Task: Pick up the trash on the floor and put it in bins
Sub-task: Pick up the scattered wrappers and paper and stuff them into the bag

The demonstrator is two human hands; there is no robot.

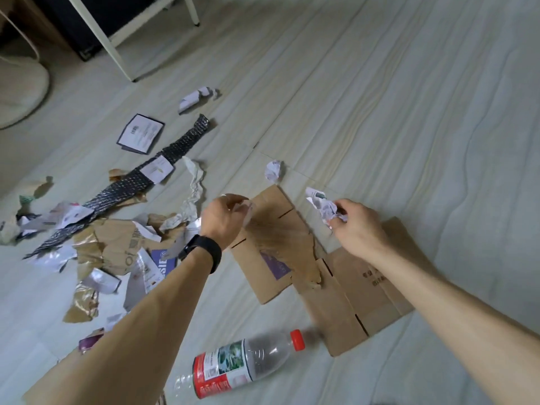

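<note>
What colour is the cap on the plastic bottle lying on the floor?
Red. The cap on the bottle shows best in the head view.

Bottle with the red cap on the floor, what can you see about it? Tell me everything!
The bottle is clear plastic and looks empty. It has a red cap on its neck and a red-and-white label with a green picture. It lies on its side on the pale floor, with its cap pointing toward the flat cardboard close by.
</note>
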